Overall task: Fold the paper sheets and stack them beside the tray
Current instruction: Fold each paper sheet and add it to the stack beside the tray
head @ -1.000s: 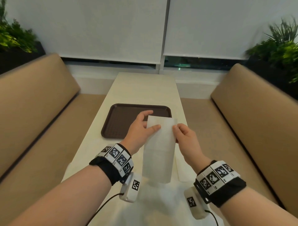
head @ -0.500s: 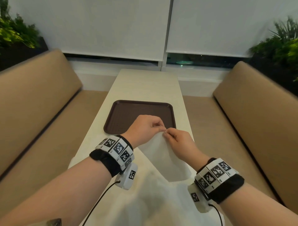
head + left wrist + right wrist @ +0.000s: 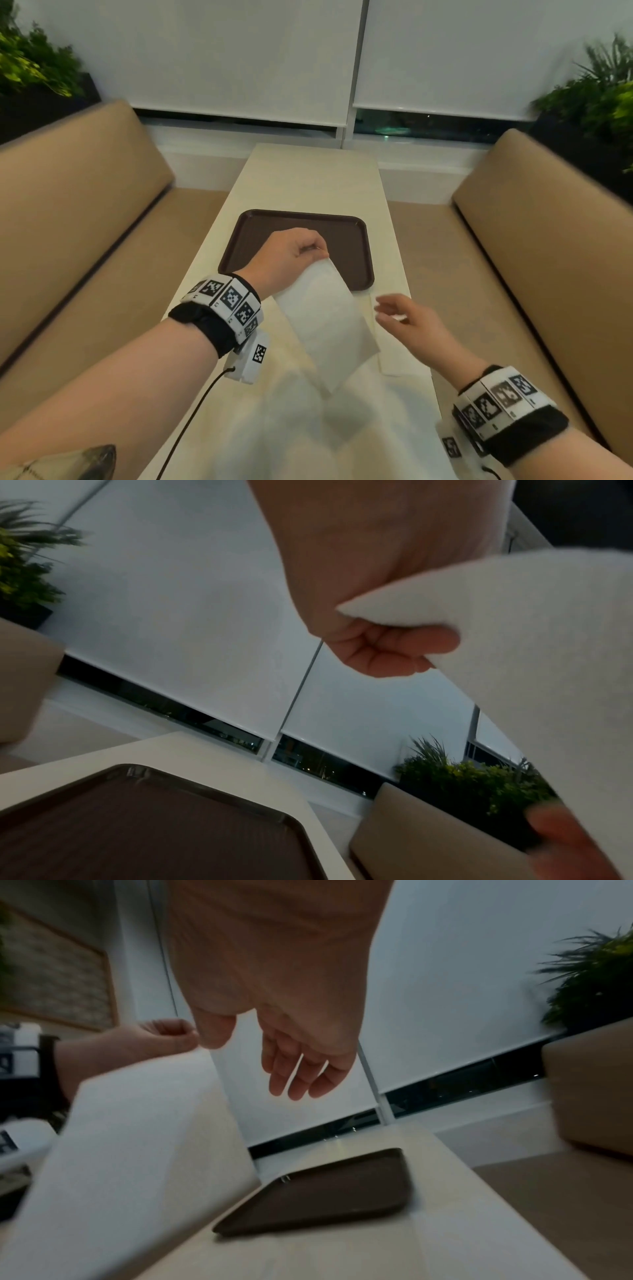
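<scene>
Paper, loose and white (image 3: 318,435), fills the nearest end of the pale surface (image 3: 308,178), blurred at the bottom of the head view. Just beyond it, to the right, a flat folded stack (image 3: 399,346) lies on the surface, close to the near right corner of the tray.

Above the loose heap hangs one folded sheet (image 3: 325,325), tilted, its lower corner pointing down toward the pile. The left hand (image 3: 291,257) holds it alone: its grip is clenched on the sheet's top corner, thumb and curled fingers pinching the paper, as the left wrist view shows with the fingers (image 3: 394,653) tucked under the white edge. The hand sits over the near edge of the tray.

The right hand (image 3: 411,322) is apart from the sheet, just to its right and above the folded stack. Its grip is released, fingers (image 3: 301,1074) loosely extended and holding nothing; the right wrist view shows the palm turned down with open air beneath.

Farther on, the dark brown tray (image 3: 356,236) lies flat in the middle of the surface, nothing resting in the part that shows. Tan bench seats (image 3: 85,212) flank both sides. Beyond the far end are white roller blinds (image 3: 239,61), with green plants (image 3: 596,92) at either corner.
</scene>
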`<action>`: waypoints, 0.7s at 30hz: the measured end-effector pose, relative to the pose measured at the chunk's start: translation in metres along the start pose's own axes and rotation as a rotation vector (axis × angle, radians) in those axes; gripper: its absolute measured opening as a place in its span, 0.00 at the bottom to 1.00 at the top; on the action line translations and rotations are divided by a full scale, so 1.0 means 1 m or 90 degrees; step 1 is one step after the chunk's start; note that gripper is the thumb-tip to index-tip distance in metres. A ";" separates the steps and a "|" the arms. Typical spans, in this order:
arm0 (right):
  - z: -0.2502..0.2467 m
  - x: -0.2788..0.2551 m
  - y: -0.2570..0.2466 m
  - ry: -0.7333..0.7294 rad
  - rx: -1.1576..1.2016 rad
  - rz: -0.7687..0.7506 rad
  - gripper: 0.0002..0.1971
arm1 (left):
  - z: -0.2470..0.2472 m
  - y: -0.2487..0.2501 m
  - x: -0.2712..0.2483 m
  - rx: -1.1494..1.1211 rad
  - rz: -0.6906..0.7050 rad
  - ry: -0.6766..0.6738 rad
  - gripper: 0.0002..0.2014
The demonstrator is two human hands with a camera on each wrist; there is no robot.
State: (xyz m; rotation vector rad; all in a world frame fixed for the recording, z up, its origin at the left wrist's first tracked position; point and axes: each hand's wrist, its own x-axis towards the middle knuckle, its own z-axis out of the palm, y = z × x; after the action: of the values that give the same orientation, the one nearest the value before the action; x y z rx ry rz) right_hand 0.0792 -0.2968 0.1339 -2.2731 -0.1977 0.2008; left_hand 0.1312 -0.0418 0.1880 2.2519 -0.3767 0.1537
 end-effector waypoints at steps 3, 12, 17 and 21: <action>0.007 0.010 -0.026 -0.051 0.059 -0.041 0.13 | 0.012 0.011 0.006 0.001 0.041 -0.045 0.03; 0.024 0.015 -0.012 0.045 0.361 0.066 0.06 | 0.030 0.007 -0.006 -0.344 -0.216 -0.007 0.39; 0.035 0.013 0.009 0.119 0.404 0.148 0.05 | 0.070 0.002 -0.023 -0.242 -0.230 -0.079 0.37; 0.040 0.015 0.032 0.165 0.411 0.233 0.13 | 0.098 0.005 -0.011 -0.232 -0.225 -0.009 0.32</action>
State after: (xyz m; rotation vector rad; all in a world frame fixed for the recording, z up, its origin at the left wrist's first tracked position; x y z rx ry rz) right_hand 0.0882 -0.2854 0.0828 -1.6486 0.3745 0.1304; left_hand 0.1175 -0.1168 0.1253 1.9212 -0.0062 -0.1092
